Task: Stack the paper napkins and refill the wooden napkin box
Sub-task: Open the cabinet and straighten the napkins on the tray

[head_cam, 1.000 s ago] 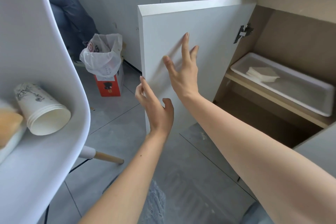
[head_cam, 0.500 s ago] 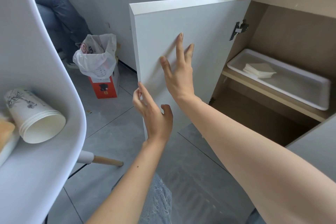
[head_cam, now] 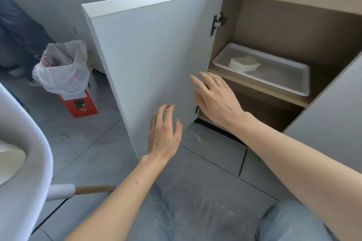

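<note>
Here, the paper napkins (head_cam: 244, 63) lie as a small stack at the left end of a white tray (head_cam: 284, 80) on the cabinet shelf (head_cam: 254, 86), beyond my right hand (head_cam: 217, 100) and slightly to its right. I hold that hand empty, fingers spread, in front of the hinge edge of the open cabinet door (head_cam: 152, 60). My left hand (head_cam: 164, 133), also empty with fingers loosely splayed, hovers before the door's lower face, nearer me. Left of both hands, a bag-lined red box (head_cam: 78, 103) stands on the floor; a white chair (head_cam: 23, 162) is at far left.
</note>
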